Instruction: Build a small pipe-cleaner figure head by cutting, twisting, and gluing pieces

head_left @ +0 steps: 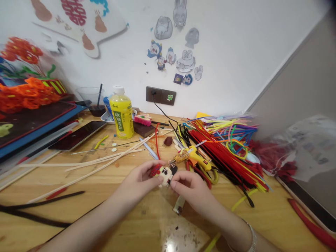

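- The wooden tabletop point(31, 224) fills the bottom of the frame, its near edge out of view, with a dark pipe cleaner point(39, 206) lying across the lower left.
- At lower centre, a small lighter point(179, 205) lies just below the right hand point(190, 189), whose wrist wears a silver bangle point(251, 238).
- At centre, the left hand point(139, 180) and right hand are nearly closed, their fingertips pinching a small fuzzy figure point(164, 175) from either side. It is cream-white with dark eyes, a red patch at upper left and a dark patch at upper right; the fingers hide part of it.
- Just beyond the figure sit a yellow hot glue gun point(196, 159) and red-handled scissors point(202, 175), close to the right hand and leaving little room on that side.
- To the left, long pale wooden sticks point(86, 164) fan across the table, with bare wood between them and the left hand.
- A mass of red, black and multicoloured pipe cleaners point(223, 157) fills the right of the table.
- Farther back stand a yellow drink bottle point(122, 112) and a tablet point(77, 134), with a wall socket point(160, 95) and paper cutouts point(170, 52) on the white wall above.
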`<state>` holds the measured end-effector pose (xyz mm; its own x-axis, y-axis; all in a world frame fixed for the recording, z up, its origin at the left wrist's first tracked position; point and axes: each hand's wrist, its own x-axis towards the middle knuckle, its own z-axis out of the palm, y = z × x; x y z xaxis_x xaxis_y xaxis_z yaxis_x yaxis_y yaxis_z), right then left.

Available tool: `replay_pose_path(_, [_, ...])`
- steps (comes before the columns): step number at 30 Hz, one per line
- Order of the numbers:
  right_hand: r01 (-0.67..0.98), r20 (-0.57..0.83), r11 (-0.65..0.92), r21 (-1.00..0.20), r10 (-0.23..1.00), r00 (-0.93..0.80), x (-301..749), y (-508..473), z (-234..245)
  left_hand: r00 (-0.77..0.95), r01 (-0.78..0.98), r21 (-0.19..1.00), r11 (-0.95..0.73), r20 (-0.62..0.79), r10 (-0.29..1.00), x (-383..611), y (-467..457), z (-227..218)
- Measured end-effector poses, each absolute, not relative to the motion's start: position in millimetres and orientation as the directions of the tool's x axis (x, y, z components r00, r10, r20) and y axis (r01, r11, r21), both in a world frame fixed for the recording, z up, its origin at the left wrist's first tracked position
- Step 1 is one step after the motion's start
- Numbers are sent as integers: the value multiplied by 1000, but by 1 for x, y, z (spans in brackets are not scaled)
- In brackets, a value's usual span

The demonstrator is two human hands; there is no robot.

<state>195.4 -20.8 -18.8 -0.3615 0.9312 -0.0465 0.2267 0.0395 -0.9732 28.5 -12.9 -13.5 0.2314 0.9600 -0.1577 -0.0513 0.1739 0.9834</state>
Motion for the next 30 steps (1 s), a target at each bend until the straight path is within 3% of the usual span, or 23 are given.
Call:
replay_pose_path(12, [232,-12,91,-968,914,-406,196,-22,-14,270,-69,969,239,-212,939,27,-16,-12])
replay_pose_path(22, [203,-51,31,-979,919,-390,195,-24,-16,258,-71,966,247,-222,940,26,-17,-14])
replay_pose_path(30, [241,26,130,-962,919,-393,195,-21,-20,307,-88,967,237,-200,931,25,-14,-15])
